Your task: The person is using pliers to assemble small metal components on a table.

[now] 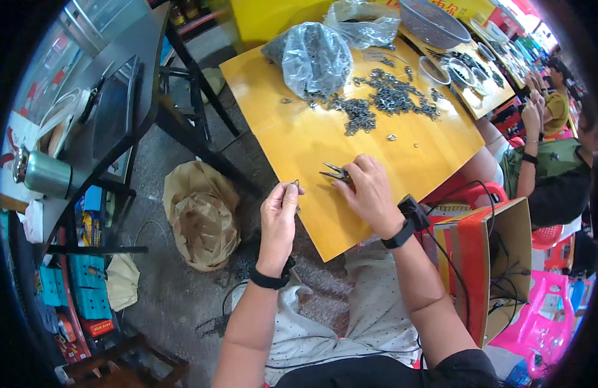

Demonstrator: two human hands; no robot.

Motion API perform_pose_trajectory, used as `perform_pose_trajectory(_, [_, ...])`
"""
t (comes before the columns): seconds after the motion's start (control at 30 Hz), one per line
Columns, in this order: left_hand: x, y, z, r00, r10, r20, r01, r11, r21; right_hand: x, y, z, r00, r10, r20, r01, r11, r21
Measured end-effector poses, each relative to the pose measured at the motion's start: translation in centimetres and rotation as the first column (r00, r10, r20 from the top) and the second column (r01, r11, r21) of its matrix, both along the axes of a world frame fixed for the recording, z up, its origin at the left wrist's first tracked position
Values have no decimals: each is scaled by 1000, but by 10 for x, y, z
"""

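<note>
My right hand (367, 191) is wrapped round a pair of pliers (336, 173) above the yellow table (282, 149). The pliers' jaws stand apart and point left, toward my other hand. By the table's near left edge, my left hand (279, 210) pinches a small dark metal piece (296, 183) between thumb and forefinger; its exact kind is too small to make out. Farther back on the tabletop lies a spread of small dark metal links (392, 94). Beside them a clear plastic bag (317, 58) bulges with more dark pieces.
An open brown paper bag (202, 216) stands on the floor left of the table. To my right is a cardboard box (483, 271) with black cables. A second plastic bag (362, 24) and a grey basin (434, 22) sit at the back. Other people (544, 155) sit at far right.
</note>
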State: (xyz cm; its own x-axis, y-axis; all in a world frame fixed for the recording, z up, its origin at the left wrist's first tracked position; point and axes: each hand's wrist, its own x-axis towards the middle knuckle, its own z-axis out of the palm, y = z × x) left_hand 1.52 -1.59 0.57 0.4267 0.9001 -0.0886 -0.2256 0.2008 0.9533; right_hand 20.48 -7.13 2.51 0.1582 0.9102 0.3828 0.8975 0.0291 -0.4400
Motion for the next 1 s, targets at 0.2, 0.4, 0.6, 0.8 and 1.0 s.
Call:
perform_pose_trajectory(0.2, [2,-3,4,999,4,-47,-6,999,-43,12,4,-11,993,19,-116,-11,997,74])
perform_pose_trajectory(0.4, [2,-4,4,997,-42,-64,41,999,-25,86,8,-23,927,-329,180,273,921,277])
perform_pose_trajectory(0.6, [0,-4,-2,992,-75,-98,76,997,0,97,8,-28,944,-317,88,309,946,96])
perform_pose_trajectory(0.8, [0,-2,0,986,-52,-161,79,983,164,98,15,-34,904,-398,160,382,916,122])
perform_pose_trajectory(1.0, [1,-3,4,984,-40,-176,66,987,147,86,13,-24,871,-238,-429,284,958,44])
